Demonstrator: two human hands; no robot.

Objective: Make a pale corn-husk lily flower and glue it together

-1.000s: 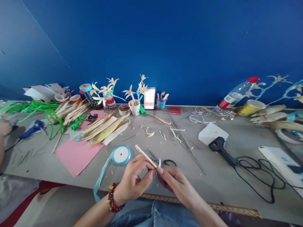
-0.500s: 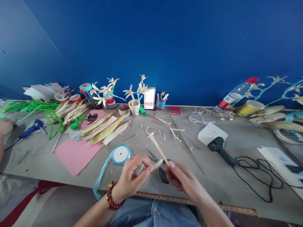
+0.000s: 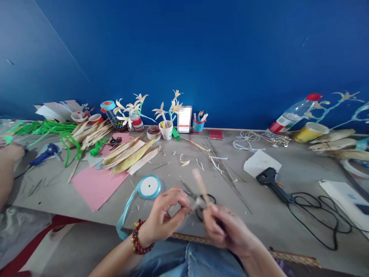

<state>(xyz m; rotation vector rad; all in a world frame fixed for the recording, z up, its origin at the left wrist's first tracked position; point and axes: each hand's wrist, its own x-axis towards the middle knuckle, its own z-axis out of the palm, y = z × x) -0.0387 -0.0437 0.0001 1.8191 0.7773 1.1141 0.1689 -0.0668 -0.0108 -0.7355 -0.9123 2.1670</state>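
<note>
Stick gripped in the right hand — left hand pinching a blurred pale strip — both by the front edge of the table, scissors just beyond.

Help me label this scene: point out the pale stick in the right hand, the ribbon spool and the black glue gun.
Pale stick (image 3: 201, 185), head view: its exposed, blurred shaft.
Ribbon spool (image 3: 146, 186), head view: its white face.
Black glue gun (image 3: 273, 184), head view: middle of its body.

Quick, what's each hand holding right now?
Left hand: thumb and fingers pinching a small pale piece, blurred.
Right hand: closed on a pale stick.
</note>
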